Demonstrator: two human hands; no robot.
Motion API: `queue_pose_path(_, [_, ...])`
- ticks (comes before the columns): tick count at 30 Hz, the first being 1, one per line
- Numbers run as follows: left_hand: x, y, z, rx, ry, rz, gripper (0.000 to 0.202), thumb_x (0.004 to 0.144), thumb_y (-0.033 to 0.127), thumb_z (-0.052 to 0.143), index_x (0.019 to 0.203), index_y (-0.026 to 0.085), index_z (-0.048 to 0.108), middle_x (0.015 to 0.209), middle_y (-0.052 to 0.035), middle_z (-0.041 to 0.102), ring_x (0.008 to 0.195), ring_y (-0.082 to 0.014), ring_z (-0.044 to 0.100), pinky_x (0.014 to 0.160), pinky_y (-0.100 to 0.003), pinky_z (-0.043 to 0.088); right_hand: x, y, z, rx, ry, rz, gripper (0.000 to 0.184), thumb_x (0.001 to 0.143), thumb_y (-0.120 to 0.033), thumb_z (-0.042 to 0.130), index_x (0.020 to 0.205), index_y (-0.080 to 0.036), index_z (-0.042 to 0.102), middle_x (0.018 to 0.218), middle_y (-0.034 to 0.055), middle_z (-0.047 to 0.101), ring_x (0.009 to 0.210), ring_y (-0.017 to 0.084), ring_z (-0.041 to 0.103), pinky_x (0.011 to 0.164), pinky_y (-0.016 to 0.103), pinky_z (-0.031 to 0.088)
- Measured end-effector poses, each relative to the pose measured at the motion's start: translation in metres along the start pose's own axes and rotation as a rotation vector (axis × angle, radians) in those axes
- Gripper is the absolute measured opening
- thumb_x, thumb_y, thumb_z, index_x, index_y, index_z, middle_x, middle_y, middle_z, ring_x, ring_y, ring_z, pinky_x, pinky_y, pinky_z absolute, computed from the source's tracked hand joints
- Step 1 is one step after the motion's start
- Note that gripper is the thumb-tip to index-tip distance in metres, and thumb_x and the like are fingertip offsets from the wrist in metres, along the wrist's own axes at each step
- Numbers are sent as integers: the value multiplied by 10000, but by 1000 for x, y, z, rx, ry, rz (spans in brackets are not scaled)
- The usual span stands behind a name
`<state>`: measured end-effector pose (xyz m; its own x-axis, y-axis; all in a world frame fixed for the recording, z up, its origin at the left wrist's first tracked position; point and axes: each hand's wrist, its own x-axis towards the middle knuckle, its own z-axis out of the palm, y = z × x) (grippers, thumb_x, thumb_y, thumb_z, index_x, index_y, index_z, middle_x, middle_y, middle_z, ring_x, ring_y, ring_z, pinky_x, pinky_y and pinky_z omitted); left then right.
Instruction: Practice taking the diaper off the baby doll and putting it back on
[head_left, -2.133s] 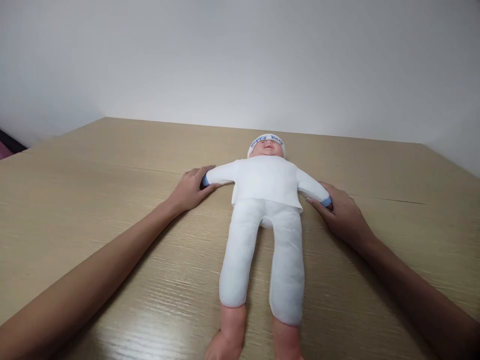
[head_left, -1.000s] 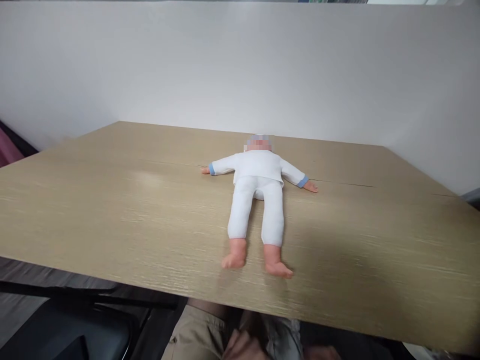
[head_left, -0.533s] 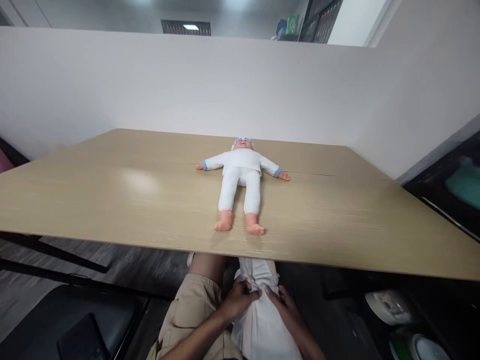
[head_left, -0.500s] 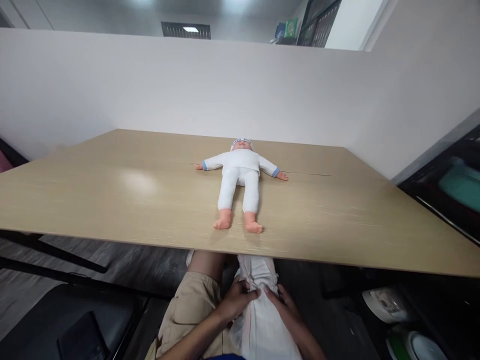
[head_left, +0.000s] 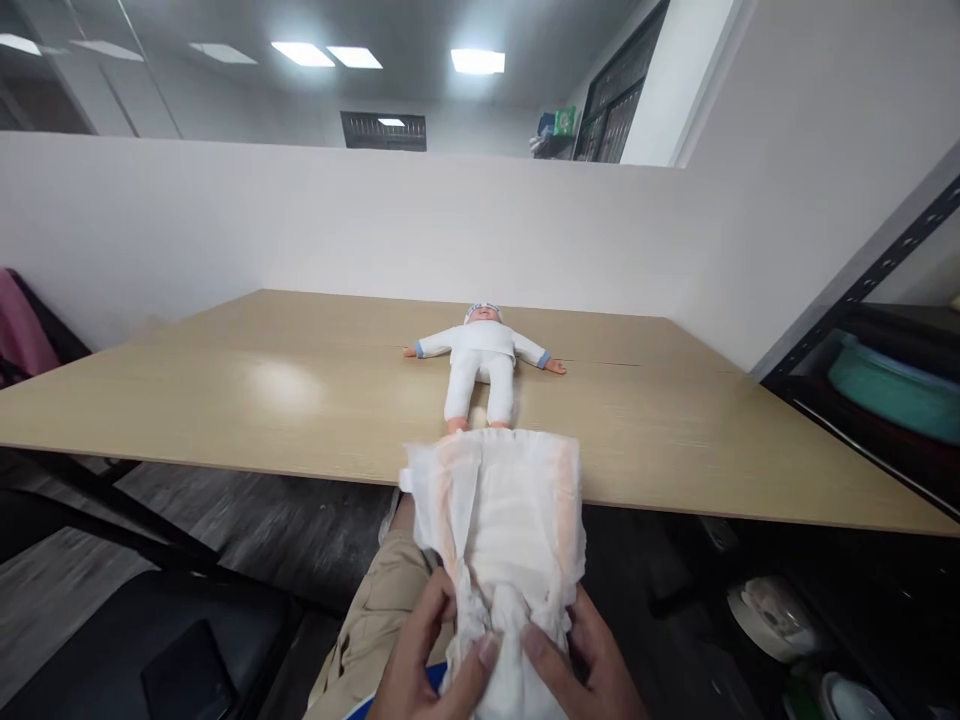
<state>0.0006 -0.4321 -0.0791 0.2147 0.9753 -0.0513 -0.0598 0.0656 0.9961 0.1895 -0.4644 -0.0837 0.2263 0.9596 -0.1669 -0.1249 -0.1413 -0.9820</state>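
Observation:
An unfolded white diaper (head_left: 514, 500) with peach-coloured side strips is held up in front of the table's near edge. My left hand (head_left: 435, 650) grips its left side, thumb on the inner face and fingers behind. At the opposite side, my right hand (head_left: 589, 665) pinches it the same way. The middle of the diaper is bunched between my thumbs. Beyond it a baby doll (head_left: 484, 345) in a white suit with blue cuffs and a cap lies on its back, arms spread. The diaper's top edge covers the doll's feet from view.
The wooden table (head_left: 315, 420) runs across the view to a white wall (head_left: 420, 230). A black chair with a dark phone-like object (head_left: 187, 670) on it stands at lower left. On the right, a rack holds a teal basin (head_left: 892, 385).
Both hands have raised the diaper from below the table edge, and its upper part now stands spread open. My view has tilted upward.

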Motion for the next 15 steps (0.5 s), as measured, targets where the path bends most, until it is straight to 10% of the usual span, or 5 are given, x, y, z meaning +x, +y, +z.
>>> queue_pose_path(7, [33, -15, -10, -118, 50, -49, 547, 946, 654, 790, 1364, 326, 658, 1375, -94, 757, 1360, -352, 667, 1115, -406, 572, 46, 0, 33, 97, -138, 36, 732, 882, -692, 876, 1441, -253, 702, 1453, 140, 792, 1413, 393, 714, 1204, 560, 582])
queue_pose_path(15, [64, -59, -25, -184, -14, -159, 599, 888, 700, 844, 1244, 277, 614, 1277, -107, 779, 1173, -325, 741, 1041, -409, 591, 70, 23, 23, -137, -168, -17, 560, 979, -704, 757, 1271, -227, 730, 1148, 122, 841, 1095, 338, 796, 1016, 496, 645])
